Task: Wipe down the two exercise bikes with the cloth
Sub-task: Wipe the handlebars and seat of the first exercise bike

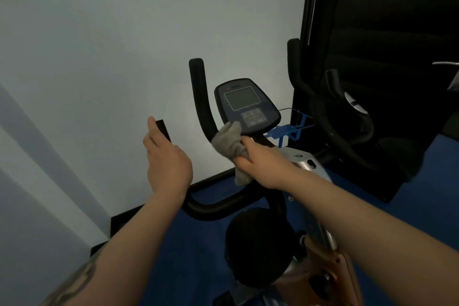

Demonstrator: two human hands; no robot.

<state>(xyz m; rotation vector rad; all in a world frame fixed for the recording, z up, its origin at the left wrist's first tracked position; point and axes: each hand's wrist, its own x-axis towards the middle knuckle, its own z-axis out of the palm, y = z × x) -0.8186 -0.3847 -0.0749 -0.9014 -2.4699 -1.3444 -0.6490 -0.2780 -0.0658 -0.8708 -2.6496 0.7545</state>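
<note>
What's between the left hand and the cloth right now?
In the head view, the black handlebar upright rises between the left hand and the cloth; behind it, only wall.

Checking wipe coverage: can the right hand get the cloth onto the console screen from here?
Probably yes. The right hand grips the cloth just below the console, cloth already touching its lower edge; nothing blocks the screen above.
</note>
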